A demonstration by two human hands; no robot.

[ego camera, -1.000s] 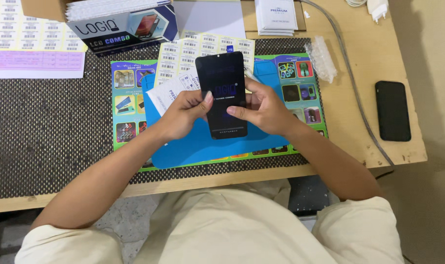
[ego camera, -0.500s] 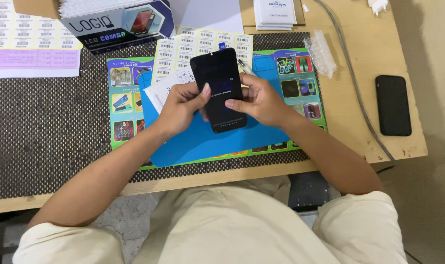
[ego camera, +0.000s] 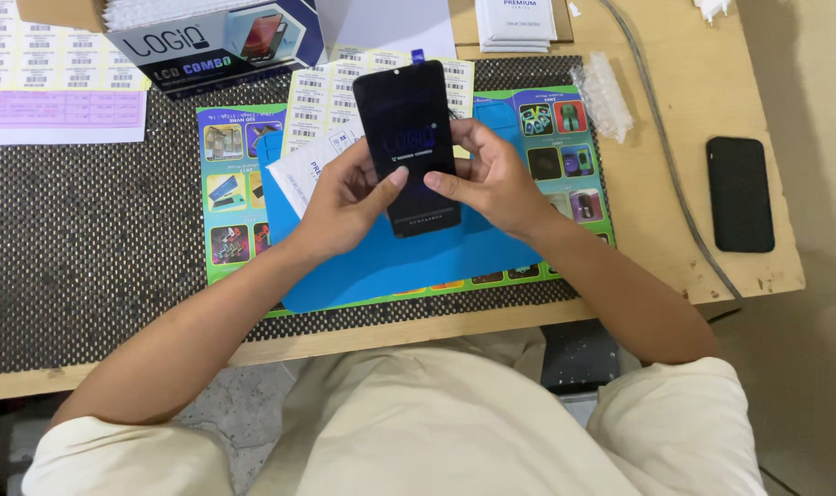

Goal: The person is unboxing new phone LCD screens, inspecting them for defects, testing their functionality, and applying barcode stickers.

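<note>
Head view: both hands clamp a black glossy rectangular phone screen panel (ego camera: 407, 147), held up off the blue silicone work mat (ego camera: 409, 262). Left hand (ego camera: 344, 204) grips its left edge, thumb on the glass; right hand (ego camera: 491, 179) grips the right edge, thumb on the lower face. Panel looks bare and not yet set down. Barcode sticker sheet (ego camera: 321, 92) lies just beyond, far side; black phone (ego camera: 739, 195) sits well right.

A black phone screen (ego camera: 407, 147) is held above the blue mat's middle. A dark-blue-and-white box (ego camera: 218, 41) stands at the desk's far edge, yellow label sheets (ego camera: 331, 92) just before it. White packets (ego camera: 519, 23) lie far right; a black phone (ego camera: 739, 193) near the right edge.
</note>
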